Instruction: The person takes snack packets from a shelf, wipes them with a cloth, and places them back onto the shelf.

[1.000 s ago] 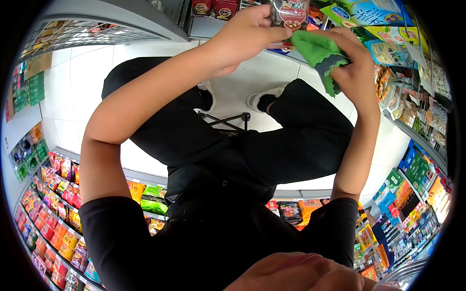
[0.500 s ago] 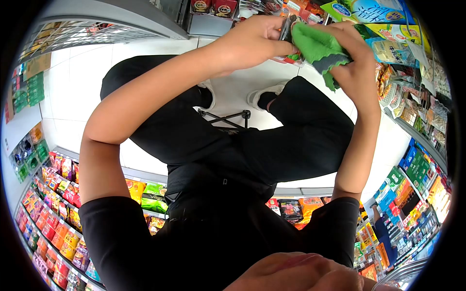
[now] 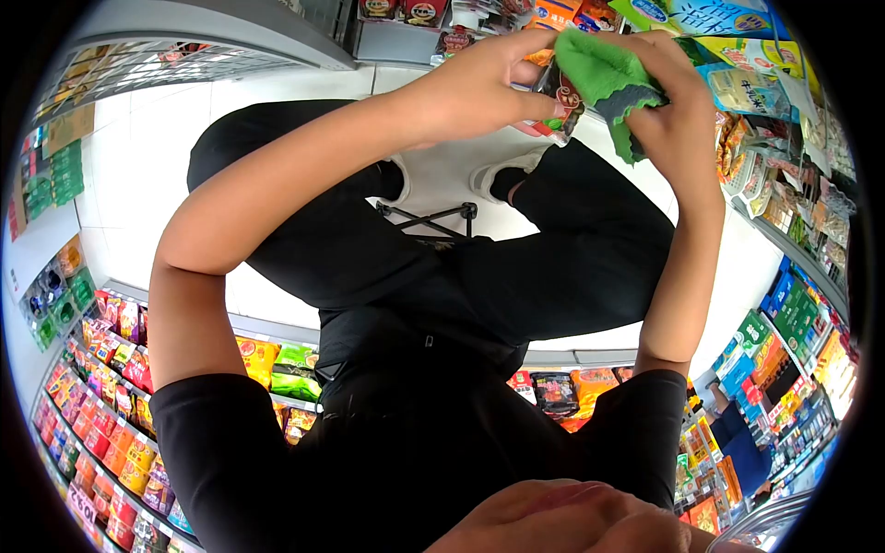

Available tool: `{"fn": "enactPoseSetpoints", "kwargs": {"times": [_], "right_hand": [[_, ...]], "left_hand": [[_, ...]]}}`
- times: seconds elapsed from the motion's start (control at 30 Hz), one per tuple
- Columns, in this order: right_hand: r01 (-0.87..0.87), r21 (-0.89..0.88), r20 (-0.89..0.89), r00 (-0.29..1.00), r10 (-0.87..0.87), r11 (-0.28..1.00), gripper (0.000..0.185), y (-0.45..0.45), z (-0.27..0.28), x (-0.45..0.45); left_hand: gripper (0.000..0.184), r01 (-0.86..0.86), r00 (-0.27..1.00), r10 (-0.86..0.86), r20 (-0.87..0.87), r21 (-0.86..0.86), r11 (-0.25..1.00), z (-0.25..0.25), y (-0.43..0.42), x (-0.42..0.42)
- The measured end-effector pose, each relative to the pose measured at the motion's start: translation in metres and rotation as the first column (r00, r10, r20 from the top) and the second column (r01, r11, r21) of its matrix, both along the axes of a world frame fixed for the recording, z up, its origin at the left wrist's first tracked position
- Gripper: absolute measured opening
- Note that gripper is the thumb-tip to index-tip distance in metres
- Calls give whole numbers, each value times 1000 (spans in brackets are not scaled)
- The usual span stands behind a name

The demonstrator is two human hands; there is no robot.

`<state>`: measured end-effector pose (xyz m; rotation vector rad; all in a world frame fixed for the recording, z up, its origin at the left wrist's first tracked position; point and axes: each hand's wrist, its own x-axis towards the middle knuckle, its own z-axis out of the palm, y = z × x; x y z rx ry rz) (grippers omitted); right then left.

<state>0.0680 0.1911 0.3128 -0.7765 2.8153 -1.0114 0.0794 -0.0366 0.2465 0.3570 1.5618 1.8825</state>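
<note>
A small dark and red package (image 3: 560, 103) is gripped by my left hand (image 3: 489, 88), its fingers and thumb around the near side. Bunched in my right hand (image 3: 668, 83) is a green cloth (image 3: 599, 69) with a grey underside, pressed against or right beside the package's upper right part. The cloth hides some of that package. Both hands are raised before the shelf at the top of the view, close to each other.
Packaged snacks (image 3: 737, 55) fill the shelf at the top right. A grey metal frame (image 3: 277, 28) stands at the top left. Behind me run shelves of bright packets (image 3: 120, 442). A folding stool's legs (image 3: 429, 221) show between my feet. Another person (image 3: 737, 442) is partly visible at right.
The package has come down from the shelf front and turned in my left hand. The cloth in my right hand has shifted up and left against it. More of the other person shows.
</note>
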Motion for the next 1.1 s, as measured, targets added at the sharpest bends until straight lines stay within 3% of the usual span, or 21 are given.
{"fn": "enactPoseSetpoints", "kwargs": {"times": [0.17, 0.27, 0.4, 0.6, 0.8, 0.9, 1.1], "right_hand": [[-50, -3, 21, 999, 50, 999, 59, 0, -1, -1], [25, 1, -25, 999, -25, 1000, 58, 3, -5, -3], [-84, 42, -31, 996, 86, 996, 58, -2, 0, -1], [38, -32, 23, 999, -37, 999, 59, 5, -5, -4], [-52, 63, -12, 999, 53, 997, 57, 5, -2, -3], [40, -1, 60, 997, -39, 999, 58, 9, -3, -5], [-85, 24, 14, 996, 84, 996, 55, 1, -1, -1]], "left_hand": [[63, 50, 998, -51, -46, -21, 999, -6, 0, -1], [62, 59, 998, -59, -36, 1, 998, -8, 2, 1], [61, 40, 999, -41, 4, 81, 996, -6, 3, 6], [63, 45, 998, -48, 41, 65, 997, -1, 3, 6], [61, 47, 998, -50, 42, 72, 996, -9, 5, 8], [60, 68, 995, -72, 68, 62, 996, -2, 4, 7], [62, 54, 979, -62, 194, 47, 997, 7, 4, 7]]}}
